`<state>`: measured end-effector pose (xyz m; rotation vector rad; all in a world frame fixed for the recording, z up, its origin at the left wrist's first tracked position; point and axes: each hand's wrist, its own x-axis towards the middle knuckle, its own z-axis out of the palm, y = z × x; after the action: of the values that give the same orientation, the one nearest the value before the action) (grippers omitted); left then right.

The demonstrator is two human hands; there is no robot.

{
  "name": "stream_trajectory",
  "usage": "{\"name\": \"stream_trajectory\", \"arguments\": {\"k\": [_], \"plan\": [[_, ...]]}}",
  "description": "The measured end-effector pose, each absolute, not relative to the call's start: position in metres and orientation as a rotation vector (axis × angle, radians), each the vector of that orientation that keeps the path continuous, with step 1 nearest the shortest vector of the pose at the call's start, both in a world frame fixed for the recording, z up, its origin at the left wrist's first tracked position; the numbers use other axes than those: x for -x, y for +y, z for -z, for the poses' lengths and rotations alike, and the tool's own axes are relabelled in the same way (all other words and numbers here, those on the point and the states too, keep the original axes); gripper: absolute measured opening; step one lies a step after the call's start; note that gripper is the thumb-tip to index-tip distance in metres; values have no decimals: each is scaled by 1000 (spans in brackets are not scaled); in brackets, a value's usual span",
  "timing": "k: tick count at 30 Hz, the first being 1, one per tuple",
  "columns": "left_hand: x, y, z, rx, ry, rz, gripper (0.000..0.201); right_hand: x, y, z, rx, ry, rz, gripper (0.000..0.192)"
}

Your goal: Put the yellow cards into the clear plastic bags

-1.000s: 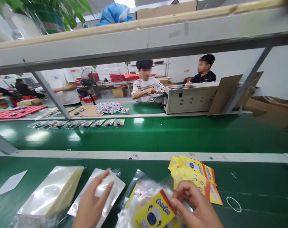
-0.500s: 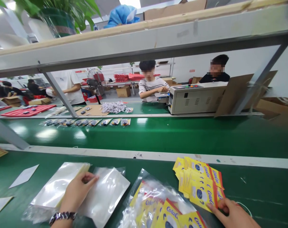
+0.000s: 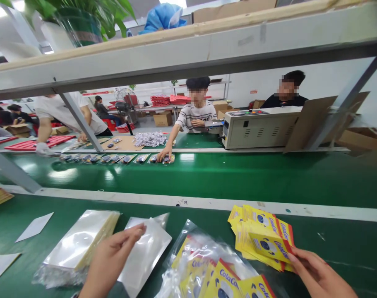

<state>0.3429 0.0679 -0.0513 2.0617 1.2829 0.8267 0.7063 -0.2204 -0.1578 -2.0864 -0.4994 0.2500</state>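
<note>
1. At the lower centre-left of the frame, the left hand point(image 3: 109, 261) is seen with fingers half spread, its fingertips laid on a single clear pouch point(image 3: 145, 256); the pouch is touched rather than clasped.
2. Just left of that pouch, a stack of clear pouches point(image 3: 81, 240) is seen lying on the green table point(image 3: 346, 244).
3. At the lower right, a yellow card point(image 3: 270, 247) is pinched at its near edge by the right hand point(image 3: 320, 275); the card is drawn from the fanned pile of yellow cards point(image 3: 256, 225).
4. Between the hands, an open plastic bag of yellow cards point(image 3: 207, 269) is seen.
5. Across the green conveyor belt point(image 3: 238, 178), at centre frame, small packets point(image 3: 114, 159) are being touched by a co-worker's hand point(image 3: 163, 155).
</note>
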Motion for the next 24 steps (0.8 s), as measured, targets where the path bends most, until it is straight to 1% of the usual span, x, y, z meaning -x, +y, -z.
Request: {"name": "stream_trajectory", "arguments": {"k": [3, 6, 8, 11, 13, 15, 20, 24], "plan": [[-372, 41, 46, -2105, 1081, -836, 14, -699, -206, 142, 1994, -554, -205, 42], [-392, 20, 46, -2227, 859, -848, 7, -679, -189, 124, 1767, -495, -185, 40], [-398, 11, 48, -2302, 735, -829, 13, -661, -178, 111, 1591, -526, -91, 32], [-402, 5, 53, -2369, 637, -808, 22, -634, -166, 95, 1371, -763, 44, 18], [-401, 5, 56, -2383, 611, -786, 25, -623, -160, 88, 1248, -922, 125, 15], [-400, 7, 59, -2368, 588, -753, 27, -618, -156, 80, 1175, -1056, 180, 19], [-395, 10, 62, -2233, 569, -676, 30, -625, -151, 57, 1075, -1473, 289, 38], [-396, 8, 59, -2146, 573, -652, 27, -625, -149, 43, 1029, -1589, 314, 36]]}}
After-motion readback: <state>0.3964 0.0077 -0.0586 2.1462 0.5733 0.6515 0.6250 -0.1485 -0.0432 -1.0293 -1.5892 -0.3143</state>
